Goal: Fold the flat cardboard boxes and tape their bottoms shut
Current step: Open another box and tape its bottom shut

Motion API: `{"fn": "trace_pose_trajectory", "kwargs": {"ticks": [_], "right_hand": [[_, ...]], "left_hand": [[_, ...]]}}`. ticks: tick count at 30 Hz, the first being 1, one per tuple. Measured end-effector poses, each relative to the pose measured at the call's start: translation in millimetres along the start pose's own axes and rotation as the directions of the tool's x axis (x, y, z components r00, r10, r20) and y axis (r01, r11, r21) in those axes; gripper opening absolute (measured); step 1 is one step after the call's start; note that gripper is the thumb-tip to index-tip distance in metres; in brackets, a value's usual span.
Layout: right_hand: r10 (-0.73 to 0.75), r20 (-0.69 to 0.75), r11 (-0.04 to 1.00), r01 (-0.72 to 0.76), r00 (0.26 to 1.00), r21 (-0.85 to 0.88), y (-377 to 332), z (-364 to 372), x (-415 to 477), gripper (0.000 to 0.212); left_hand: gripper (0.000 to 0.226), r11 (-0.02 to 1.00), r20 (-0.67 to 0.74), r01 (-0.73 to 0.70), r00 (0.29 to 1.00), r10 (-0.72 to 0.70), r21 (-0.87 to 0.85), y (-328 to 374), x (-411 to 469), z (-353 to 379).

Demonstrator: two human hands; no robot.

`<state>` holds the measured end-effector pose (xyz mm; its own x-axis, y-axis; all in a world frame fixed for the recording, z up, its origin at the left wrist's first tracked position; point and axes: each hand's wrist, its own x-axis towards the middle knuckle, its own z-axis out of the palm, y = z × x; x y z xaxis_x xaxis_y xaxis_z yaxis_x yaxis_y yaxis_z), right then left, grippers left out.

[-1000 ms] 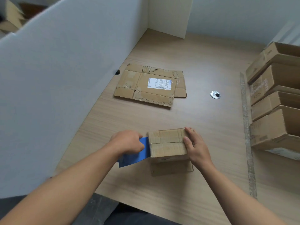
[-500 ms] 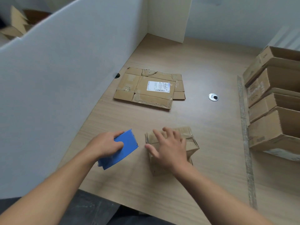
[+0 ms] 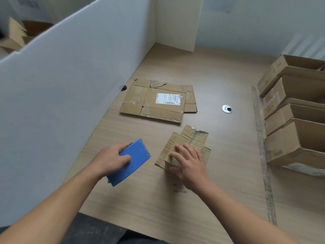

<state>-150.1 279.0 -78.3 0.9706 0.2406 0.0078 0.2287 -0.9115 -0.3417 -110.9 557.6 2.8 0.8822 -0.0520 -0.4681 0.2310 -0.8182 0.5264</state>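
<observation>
A small folded cardboard box lies on the wooden table in front of me, turned at an angle, with taped flaps showing on its far part. My right hand lies over its near end, fingers spread across the top and thumb against the near side, holding it. To the left, my left hand grips a blue tape dispenser just above the table, a short gap away from the box. A flat unfolded cardboard box with a white shipping label lies farther back.
Several folded open boxes are stacked along the right side. A white partition walls off the left, with another panel at the back. A metal cable grommet sits in the table, and a seam runs along it at the right.
My left hand pulled the blue dispenser away from the small box to the left. My right hand moved onto the box's top and turned it to an angle.
</observation>
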Motion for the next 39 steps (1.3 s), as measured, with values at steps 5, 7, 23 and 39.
{"fn": "trace_pose_trajectory", "kwargs": {"ticks": [5,7,23,39], "right_hand": [[-0.051,-0.018,0.996,0.05,0.999,-0.076,2.8,2.1,5.8,0.07],[-0.055,-0.017,0.995,0.053,0.998,-0.079,4.4,1.9,6.2,0.071],[-0.255,-0.097,0.956,0.266,0.962,0.125,41.8,-19.1,6.6,0.039],[-0.128,-0.178,0.797,0.208,0.976,0.567,12.9,-58.3,7.6,0.02]], "left_hand": [[0.06,1.0,0.006,-0.009,1.0,0.009,0.023,8.2,5.5,3.3],[0.066,1.0,0.03,-0.024,0.999,0.024,0.02,8.2,5.7,5.4],[0.069,0.744,-0.036,-0.558,0.791,0.61,0.368,4.5,-6.5,12.6],[0.054,0.24,0.051,-0.807,0.315,0.948,0.539,24.9,-7.0,16.9]]}}
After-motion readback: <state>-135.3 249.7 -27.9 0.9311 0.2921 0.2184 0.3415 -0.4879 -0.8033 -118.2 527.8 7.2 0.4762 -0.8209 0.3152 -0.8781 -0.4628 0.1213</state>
